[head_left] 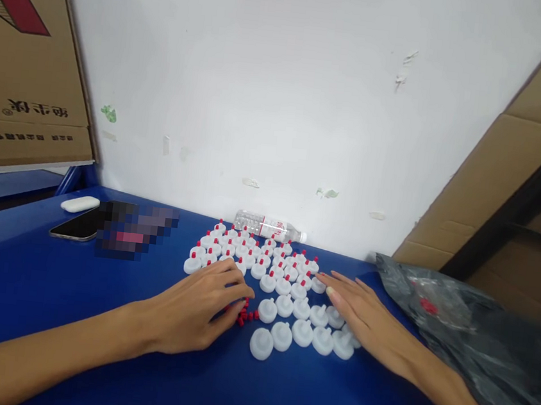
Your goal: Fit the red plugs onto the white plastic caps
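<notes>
Several white plastic caps [283,304] lie in rows on the blue table [25,280]. The far ones carry red tips; the near ones are plain white. A small heap of loose red plugs [245,314] lies left of the plain caps. My left hand [196,307] rests palm down over those red plugs, its fingers curled and touching them. My right hand [360,312] lies flat beside the rows on the right, fingers stretched out and touching the outer caps.
A clear water bottle [270,226] lies against the white wall behind the caps. A phone [77,227] and a white case [79,203] sit at the far left. A dark plastic bag [470,326] lies at the right, with cardboard boxes [29,61] on both sides.
</notes>
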The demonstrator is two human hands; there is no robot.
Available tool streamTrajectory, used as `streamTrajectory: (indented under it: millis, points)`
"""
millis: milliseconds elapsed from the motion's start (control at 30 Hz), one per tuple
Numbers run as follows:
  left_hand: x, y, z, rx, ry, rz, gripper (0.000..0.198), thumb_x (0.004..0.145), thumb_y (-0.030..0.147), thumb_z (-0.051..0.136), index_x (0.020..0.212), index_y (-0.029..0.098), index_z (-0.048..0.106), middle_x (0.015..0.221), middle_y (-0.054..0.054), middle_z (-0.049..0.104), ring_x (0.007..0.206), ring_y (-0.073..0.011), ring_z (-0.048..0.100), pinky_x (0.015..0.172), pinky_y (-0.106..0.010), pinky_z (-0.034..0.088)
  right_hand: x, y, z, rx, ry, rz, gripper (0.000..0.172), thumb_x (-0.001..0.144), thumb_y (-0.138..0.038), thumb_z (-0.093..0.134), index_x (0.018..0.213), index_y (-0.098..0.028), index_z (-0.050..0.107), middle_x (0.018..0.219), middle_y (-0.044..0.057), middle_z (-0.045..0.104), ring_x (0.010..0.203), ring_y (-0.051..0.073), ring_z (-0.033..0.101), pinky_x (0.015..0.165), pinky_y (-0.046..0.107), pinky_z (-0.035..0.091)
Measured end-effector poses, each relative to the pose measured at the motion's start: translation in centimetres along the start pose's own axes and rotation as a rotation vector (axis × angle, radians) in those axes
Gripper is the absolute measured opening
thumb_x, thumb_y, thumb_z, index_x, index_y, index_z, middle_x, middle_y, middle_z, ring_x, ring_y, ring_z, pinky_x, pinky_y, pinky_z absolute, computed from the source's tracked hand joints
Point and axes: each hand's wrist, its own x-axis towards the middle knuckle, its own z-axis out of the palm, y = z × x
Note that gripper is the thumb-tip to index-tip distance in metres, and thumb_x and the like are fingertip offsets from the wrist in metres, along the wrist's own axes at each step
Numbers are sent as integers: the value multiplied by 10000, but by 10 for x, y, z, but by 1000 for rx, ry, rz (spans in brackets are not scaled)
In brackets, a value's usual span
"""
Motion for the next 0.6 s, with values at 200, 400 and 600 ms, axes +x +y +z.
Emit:
streamTrajectory:
  millis: [200,400,600]
  points:
    - [-1,-1,0,-18,96,11,276,967,112,443,1170,177,619,1005,-82,631,940,-222,525,835,-374,460,0,-10,-11,-49,328,-107,377,1029,-472,438,1245,-257,661,1254,62,713,1202,292,638,1086,572,435]
    - [-3,6,-2,-31,195,41,229,980,146,464,1177,179,575,999,-71,633,916,-216,513,837,-379,440,-7,-44,-17,-82,694,-278,109,945,-271,647,1050,-242,641,1003,58,738,929,219,710,842,349,552]
    - [-5,13,-1,-55,186,81,146,992,270,554,1118,199,532,1004,-53,627,928,-217,511,827,-358,433,4,-101,-5,-175,506,-637,120,1013,-231,540,1082,-199,632,1012,64,756,857,160,720,761,284,551]
